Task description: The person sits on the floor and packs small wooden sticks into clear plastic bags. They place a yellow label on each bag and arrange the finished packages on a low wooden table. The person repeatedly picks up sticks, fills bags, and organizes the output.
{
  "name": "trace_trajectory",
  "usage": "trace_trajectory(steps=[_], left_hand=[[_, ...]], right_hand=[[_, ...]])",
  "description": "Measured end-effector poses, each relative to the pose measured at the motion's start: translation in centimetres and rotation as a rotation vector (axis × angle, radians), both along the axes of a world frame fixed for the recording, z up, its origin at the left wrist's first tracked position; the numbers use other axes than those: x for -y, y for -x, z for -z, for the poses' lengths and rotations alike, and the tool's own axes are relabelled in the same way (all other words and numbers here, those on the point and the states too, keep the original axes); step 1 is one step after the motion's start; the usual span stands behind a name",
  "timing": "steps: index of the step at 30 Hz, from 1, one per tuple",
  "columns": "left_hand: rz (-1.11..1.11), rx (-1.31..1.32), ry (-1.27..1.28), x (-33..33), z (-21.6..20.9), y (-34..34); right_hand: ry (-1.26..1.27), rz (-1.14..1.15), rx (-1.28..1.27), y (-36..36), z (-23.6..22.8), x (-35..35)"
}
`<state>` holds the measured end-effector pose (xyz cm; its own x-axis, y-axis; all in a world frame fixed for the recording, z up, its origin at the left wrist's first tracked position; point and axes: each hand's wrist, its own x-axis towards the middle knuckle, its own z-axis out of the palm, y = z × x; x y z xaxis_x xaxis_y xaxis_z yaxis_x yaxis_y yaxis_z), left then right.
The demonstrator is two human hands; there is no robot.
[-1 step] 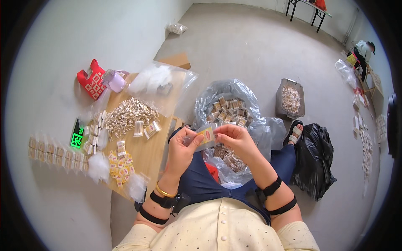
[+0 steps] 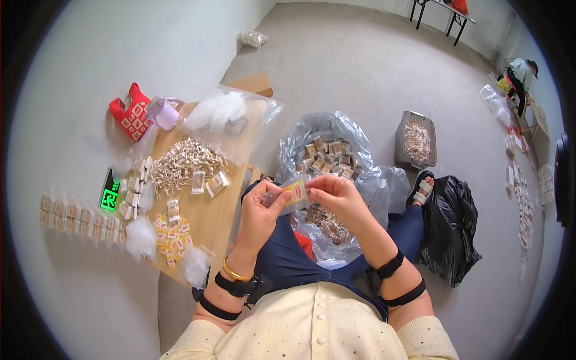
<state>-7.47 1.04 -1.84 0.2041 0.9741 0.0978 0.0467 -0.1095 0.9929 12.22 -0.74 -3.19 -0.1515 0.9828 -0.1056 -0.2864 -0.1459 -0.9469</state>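
My left hand (image 2: 259,203) is closed, thumb on top, around a small clear plastic bag (image 2: 296,191) with a yellow and white label card showing in it. My right hand (image 2: 333,193) pinches the bag's right edge between thumb and fingertips. Whether cotton swabs are inside the bag, I cannot tell. To my left, the wooden table (image 2: 219,240) carries a heap of loose cotton swabs (image 2: 186,165), a small bundle of swabs (image 2: 197,182), a filled packet (image 2: 217,183) and a pile of yellow label cards (image 2: 173,240).
Below my hands, a clear plastic sack (image 2: 294,144) holds many packed swab packets; loose swabs (image 2: 329,223) lie nearer my lap. A grey bin (image 2: 398,144) of swabs and a black bag (image 2: 450,234) stand right. Stacked packets (image 2: 81,223) line the left. Another person (image 2: 521,73) sits far right.
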Motion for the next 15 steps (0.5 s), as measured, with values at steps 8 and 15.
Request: trace_trajectory(steps=[8,15], left_hand=[[-0.031,0.077,0.0,0.2,0.4,1.1],[-0.08,0.1,0.058,0.4,1.7,4.5]], right_hand=[[0.029,-0.045,0.047,1.5,0.2,-1.5],[-0.035,-0.083,0.114,5.3,1.3,-2.6]])
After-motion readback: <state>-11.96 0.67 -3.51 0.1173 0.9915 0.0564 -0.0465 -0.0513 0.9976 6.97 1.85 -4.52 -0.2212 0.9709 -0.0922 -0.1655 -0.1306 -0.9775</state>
